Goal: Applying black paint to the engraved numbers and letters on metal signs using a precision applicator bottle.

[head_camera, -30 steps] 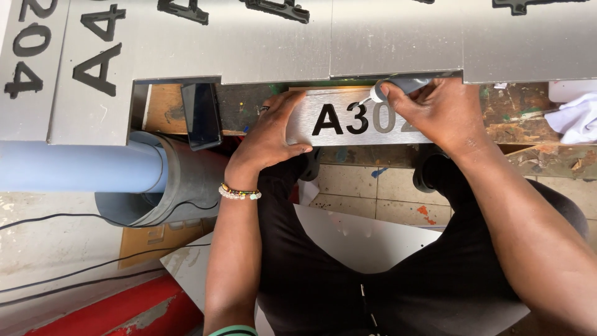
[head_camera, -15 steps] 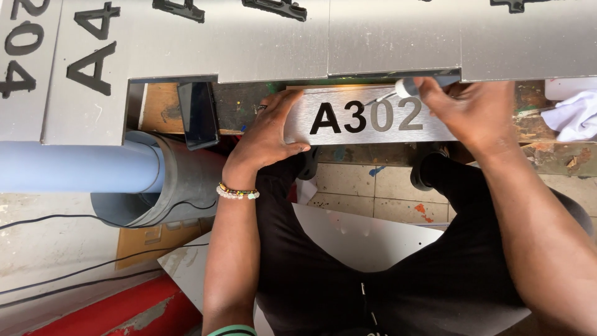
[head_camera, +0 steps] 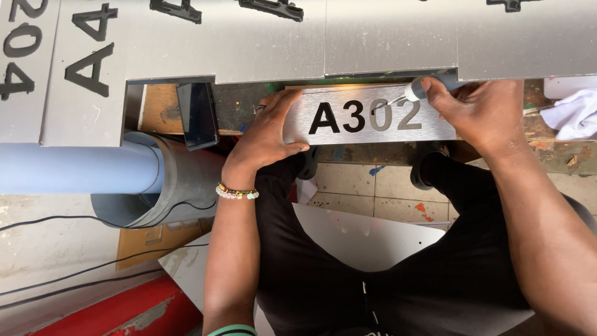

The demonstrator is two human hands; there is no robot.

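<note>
Lying between both hands (head_camera: 267,134): metal plate (head_camera: 367,134)

Single head-worn view, looking steeply down, close over the workbench (head_camera: 559,152) edge, lap and floor
</note>
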